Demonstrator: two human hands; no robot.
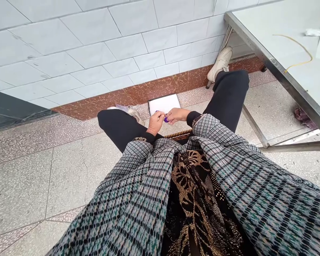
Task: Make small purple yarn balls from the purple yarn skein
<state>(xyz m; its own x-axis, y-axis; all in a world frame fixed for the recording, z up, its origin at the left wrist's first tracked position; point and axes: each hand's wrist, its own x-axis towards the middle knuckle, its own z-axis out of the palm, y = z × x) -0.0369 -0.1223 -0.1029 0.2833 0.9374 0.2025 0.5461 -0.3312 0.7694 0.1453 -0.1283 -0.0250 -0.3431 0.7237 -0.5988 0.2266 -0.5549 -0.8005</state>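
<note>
Between my knees, my two hands meet over a small bright purple thing [165, 120], too small and too covered by fingers for its kind to show. My left hand [155, 123] is closed in a pinch at its left side. My right hand [176, 116] has its fingers curled round the right side of it. Just beyond the hands, a white flat rectangular thing with a dark edge [164, 104] lies on the floor. Below the hands, a strip with a yellow and dark striped edge [178, 135] shows at my lap.
A metal-framed table [278, 74] stands at the right, with a curved yellow strip [306, 51] on top. A dark red crumpled thing [305, 118] is beneath it. Ahead rises a white tiled wall [128, 46]. A dark panel [13, 110] stands at the left.
</note>
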